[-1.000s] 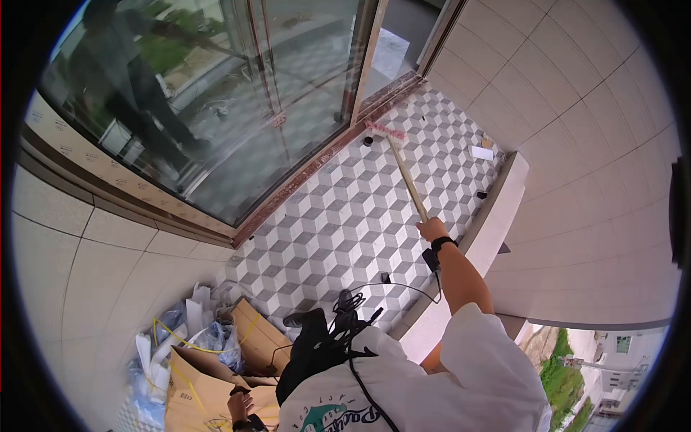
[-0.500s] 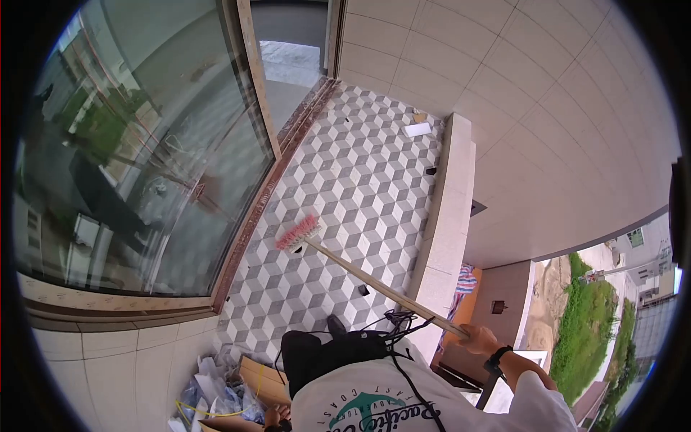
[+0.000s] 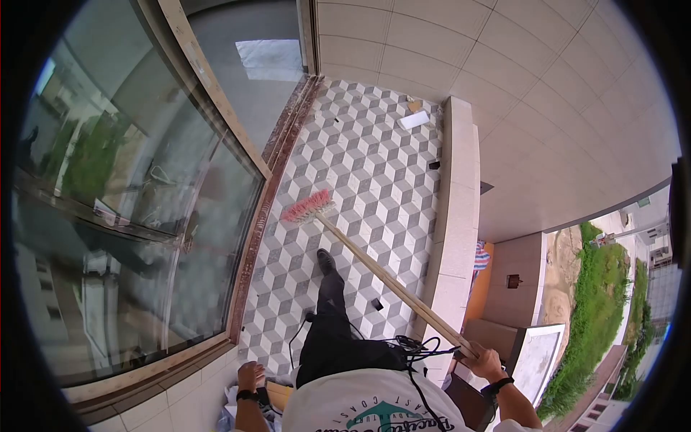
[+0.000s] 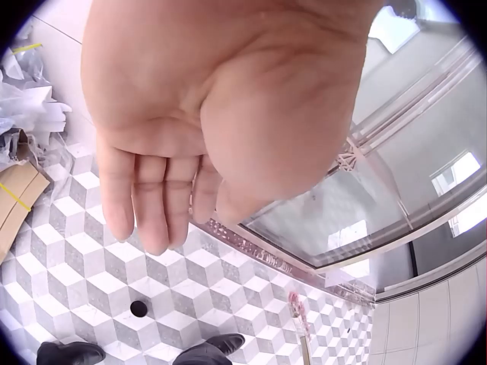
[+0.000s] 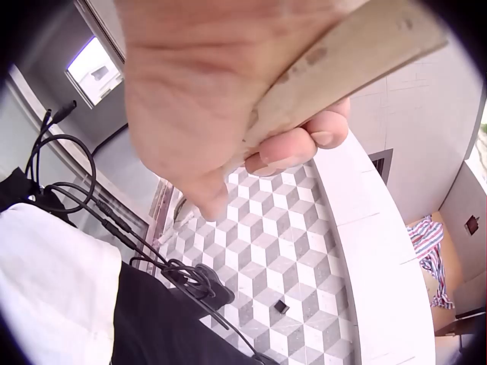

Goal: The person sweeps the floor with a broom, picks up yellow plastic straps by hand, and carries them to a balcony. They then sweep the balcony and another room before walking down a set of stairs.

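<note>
A long-handled broom (image 3: 389, 278) slants across the head view, its pink bristles (image 3: 308, 206) on the patterned tile floor. My right hand (image 3: 485, 361) grips the upper end of its wooden handle. In the right wrist view, fingers curl around that handle (image 5: 342, 65), which runs through the palm. My left hand (image 3: 250, 376) hangs at my side near the wall, holding nothing. Its palm and loosely extended fingers (image 4: 152, 209) show in the left wrist view. There, the broom's bristles (image 4: 297, 306) appear small and far off.
A glass door (image 3: 144, 237) with a dark red sill lines the left. To the right runs a low tiled ledge (image 3: 455, 209). Small black pieces (image 3: 376, 304) and a white sheet (image 3: 414, 119) lie on the floor. Plastic wrap and cardboard (image 4: 19, 198) are piled by the wall; black cables (image 5: 183, 274) hang at my waist.
The broom head came from near the doorway towards me, then shifted slightly away. My right hand drew back with the handle. The left hand moved away from the cardboard pile, and one foot stepped forward.
</note>
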Available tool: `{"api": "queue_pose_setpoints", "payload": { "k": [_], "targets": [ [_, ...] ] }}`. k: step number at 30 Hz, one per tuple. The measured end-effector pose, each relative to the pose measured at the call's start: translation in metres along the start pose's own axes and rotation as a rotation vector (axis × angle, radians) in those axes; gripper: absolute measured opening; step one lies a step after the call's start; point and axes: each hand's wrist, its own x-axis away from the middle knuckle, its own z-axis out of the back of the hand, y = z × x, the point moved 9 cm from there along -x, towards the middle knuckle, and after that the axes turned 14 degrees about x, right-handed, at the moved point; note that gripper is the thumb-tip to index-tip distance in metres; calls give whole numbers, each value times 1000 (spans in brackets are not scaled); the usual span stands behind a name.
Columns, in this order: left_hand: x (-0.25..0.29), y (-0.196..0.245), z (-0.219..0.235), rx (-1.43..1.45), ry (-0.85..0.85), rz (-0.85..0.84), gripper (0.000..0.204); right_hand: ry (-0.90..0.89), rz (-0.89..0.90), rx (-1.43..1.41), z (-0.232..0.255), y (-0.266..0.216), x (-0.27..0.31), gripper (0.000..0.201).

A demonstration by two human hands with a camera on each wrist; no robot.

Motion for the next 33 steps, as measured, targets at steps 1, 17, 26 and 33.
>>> {"api": "queue_pose_setpoints", "payload": {
  "k": [1, 17, 26, 33],
  "targets": [
    [-7, 15, -9, -33, -23, 17, 38, -9, -33, 15, 16, -11, -28, 57],
    [-113, 481, -266, -664, -341, -540, 25, 192, 18, 5, 308, -285, -557, 45],
    [-127, 595, -512, -901, -447, -574, 40, 66, 45, 484, 401, -193, -573, 38],
    [-216, 670, -661, -928, -534, -564, 39, -105, -213, 433, 468, -12, -492, 45]
  ]
}}
